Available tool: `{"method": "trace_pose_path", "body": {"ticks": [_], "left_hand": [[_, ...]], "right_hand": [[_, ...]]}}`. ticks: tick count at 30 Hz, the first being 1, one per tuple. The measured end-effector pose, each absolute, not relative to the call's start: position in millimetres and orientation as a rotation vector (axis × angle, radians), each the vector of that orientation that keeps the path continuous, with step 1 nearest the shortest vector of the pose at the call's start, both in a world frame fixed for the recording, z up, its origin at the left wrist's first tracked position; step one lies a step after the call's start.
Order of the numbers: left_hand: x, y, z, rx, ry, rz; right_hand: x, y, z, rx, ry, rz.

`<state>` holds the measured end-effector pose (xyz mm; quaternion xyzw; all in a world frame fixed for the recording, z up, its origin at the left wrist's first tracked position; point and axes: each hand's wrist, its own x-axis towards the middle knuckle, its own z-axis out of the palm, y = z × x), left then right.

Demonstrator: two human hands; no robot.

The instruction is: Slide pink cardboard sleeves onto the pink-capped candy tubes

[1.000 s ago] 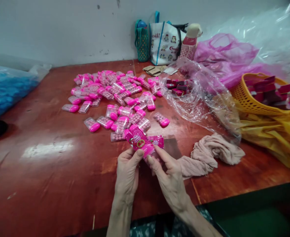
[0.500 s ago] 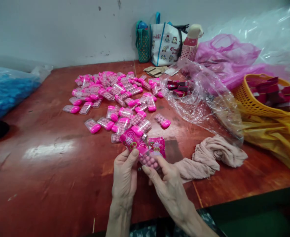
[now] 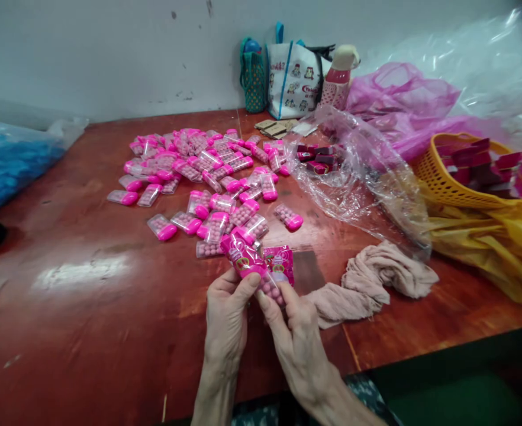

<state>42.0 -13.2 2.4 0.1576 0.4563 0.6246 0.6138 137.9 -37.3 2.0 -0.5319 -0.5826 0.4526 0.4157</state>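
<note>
Between my two hands is a clear candy container with a pink cap, full of round pink candies. My right hand pinches its clear end between thumb and fingers. My left hand is closed at the capped end, its thumb pressing on a pink printed wrapper that lies over or against the cap. How far the wrapper covers the cap I cannot tell. Just behind lies another pink printed packet on the table. Beyond my hands spreads a pile of similar candy containers.
A crumpled beige cloth lies right of my hands. Behind it are a clear plastic bag with dark red packets and a yellow basket. A white bag and bottles stand by the wall; a bag of blue items is left.
The wrapper and container have turned slightly steeper in my hands, and my left thumb has shifted a little right along them. The whole view has slid slightly left.
</note>
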Motion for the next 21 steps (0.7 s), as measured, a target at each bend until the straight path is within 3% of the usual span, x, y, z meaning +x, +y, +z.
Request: {"method": "trace_pose_path", "body": {"ticks": [9, 21], "left_hand": [[39, -15, 2, 0.327, 1.018, 1.454], [41, -18, 1, 0.321, 0.910, 1.437]], "right_hand": [[134, -32, 3, -1.178, -1.355, 1.442], [127, -33, -1, -1.221, -1.434, 1.303]]}}
